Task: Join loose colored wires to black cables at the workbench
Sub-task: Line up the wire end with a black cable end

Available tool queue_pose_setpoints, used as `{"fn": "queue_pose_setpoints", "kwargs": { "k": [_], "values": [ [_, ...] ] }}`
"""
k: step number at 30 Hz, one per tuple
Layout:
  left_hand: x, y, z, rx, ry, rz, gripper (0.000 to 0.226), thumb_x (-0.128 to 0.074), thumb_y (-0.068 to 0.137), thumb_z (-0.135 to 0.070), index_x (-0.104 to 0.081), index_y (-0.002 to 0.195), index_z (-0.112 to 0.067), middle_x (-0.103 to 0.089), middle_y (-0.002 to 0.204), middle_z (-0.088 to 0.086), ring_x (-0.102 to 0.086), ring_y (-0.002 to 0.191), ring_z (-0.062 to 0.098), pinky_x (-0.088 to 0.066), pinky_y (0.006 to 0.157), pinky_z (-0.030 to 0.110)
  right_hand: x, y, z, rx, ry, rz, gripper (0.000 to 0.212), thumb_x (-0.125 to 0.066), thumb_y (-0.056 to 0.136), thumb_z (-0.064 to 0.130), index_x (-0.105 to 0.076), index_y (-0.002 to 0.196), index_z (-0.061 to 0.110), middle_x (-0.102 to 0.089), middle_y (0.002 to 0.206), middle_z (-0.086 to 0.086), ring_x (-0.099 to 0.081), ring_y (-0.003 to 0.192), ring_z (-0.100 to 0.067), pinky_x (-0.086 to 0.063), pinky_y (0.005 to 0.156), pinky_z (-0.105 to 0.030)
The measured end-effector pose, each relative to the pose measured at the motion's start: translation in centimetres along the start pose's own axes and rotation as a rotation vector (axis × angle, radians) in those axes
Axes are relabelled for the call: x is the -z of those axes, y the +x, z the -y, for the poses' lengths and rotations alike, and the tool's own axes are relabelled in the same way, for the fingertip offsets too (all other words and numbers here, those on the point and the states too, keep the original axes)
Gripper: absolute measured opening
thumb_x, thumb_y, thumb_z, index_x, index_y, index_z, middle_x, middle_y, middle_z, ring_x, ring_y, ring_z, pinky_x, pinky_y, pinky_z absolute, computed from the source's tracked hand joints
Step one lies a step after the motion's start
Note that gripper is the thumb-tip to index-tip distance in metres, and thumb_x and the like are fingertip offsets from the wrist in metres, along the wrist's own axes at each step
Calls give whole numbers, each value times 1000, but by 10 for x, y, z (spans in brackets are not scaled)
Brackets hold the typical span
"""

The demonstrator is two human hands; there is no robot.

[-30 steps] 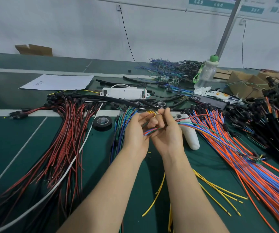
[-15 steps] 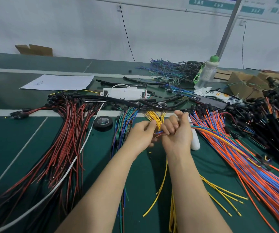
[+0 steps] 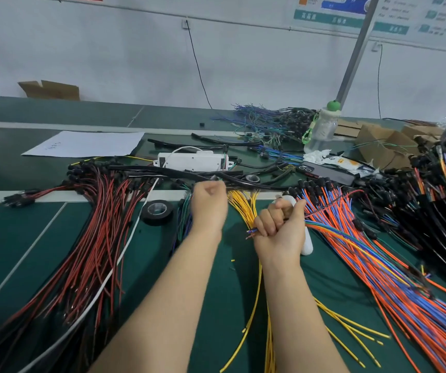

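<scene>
broadly, the green counter (image 3: 22, 238) carries three fans of wire. largest, at the person's right, the orange and blue wires (image 3: 378, 278) spread from black plugs on the far side toward the near corner. at the left the red wires (image 3: 90, 251) spread in the same manner. across the heads of both fans, on the far side of the hands, lie the black cables (image 3: 135, 168), their long axis running left to right, roughly square to the forearms. between the fans the yellow wires (image 3: 243, 208) run from far to near and pass between the two wrists. a tape roll (image 3: 157, 211) sits just left of the left wrist.

the left hand (image 3: 208, 208) is the farther out, its fingers curled into a fist just beside the black cables; whether it touches or pinches one i cannot tell. the right hand (image 3: 278, 232) sits nearer the body and is closed around the colored wire bundle (image 3: 321, 226), which trails off to the right over the orange fan. smallest, the stripped ends (image 3: 251, 232) poke out of the left side of that fist, pointing toward the left forearm.

judged from this, the join turns on one relation: the cable lies beyond and to the left of the bundle's ends, and the left hand is the nearer to it, so that hand would likely bring a cable end down to meet them.
</scene>
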State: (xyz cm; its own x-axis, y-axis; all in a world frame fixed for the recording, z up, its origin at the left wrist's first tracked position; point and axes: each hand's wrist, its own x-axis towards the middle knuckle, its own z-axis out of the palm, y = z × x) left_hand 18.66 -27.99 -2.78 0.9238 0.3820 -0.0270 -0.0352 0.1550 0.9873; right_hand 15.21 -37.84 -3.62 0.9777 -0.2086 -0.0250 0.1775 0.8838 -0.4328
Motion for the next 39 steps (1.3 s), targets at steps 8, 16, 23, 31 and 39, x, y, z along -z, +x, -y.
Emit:
{"fn": "queue_pose_setpoints", "kwargs": {
  "k": [8,16,23,31,39],
  "values": [
    [-7,77,2,355,-14,4,21,-59,94,-25,-52,90,-6,-61,65,8,-49,31,4,-34,30,12,6,5,-6,13,-81,-28,54,-30,101,48,-45,64,12,-18,41,8,-16,31,-6,-11,36,-18],
    [-21,97,7,465,-59,59,12,-54,94,-10,-55,103,-2,-60,67,6,-49,28,2,-33,29,10,8,8,-7,3,-83,-43,54,-31,101,49,-45,65,12,-18,41,7,-16,32,-6,-10,37,-18],
    [-39,99,10,542,-189,26,19,-48,97,-7,-54,113,0,-58,67,8,-47,25,5,-32,27,11,8,5,-8,2,-72,-39,55,-31,100,48,-45,64,10,-18,40,7,-15,30,-5,-10,37,-17],
    [-34,68,2,482,-542,126,17,-48,98,-6,-54,112,-1,-64,48,2,-51,32,2,-41,35,12,6,7,-9,-9,-53,-65,54,-31,101,49,-46,64,11,-19,40,7,-16,31,-6,-13,34,-16],
    [-14,-13,-7,223,-416,404,11,-58,92,-18,-63,84,-22,-61,73,-9,-54,63,4,-45,59,17,1,8,-12,-29,-242,-129,40,-43,99,44,-56,77,13,-42,51,3,-23,31,-5,-16,32,-15]
  ]
}}
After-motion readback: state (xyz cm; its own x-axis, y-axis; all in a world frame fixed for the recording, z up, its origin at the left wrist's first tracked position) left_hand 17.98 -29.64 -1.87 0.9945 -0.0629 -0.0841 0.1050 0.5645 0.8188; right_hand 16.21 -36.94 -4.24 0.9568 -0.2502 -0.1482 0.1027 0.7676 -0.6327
